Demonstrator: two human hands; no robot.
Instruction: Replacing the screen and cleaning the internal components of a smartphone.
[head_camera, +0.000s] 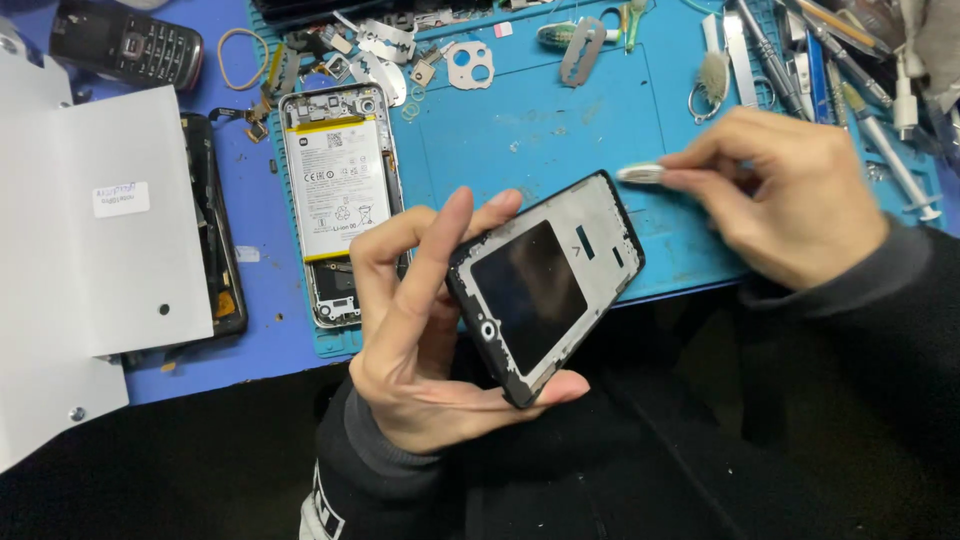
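My left hand (415, 320) grips a black phone frame (548, 285) with a grey inner plate, holding it tilted above the table's front edge. My right hand (790, 190) pinches a small white brush-like tool (640, 173), its tip just beyond the frame's upper right corner. An opened phone with a white battery (335, 190) lies face down on the blue work mat (560, 130), just left of my left hand.
A white sheet (90, 240) covers a black phone part (222, 250) at the left. A dark keypad phone (125, 45) lies at the top left. Small metal parts (400, 50), a razor blade (583, 48) and several tools (820, 50) crowd the mat's far side.
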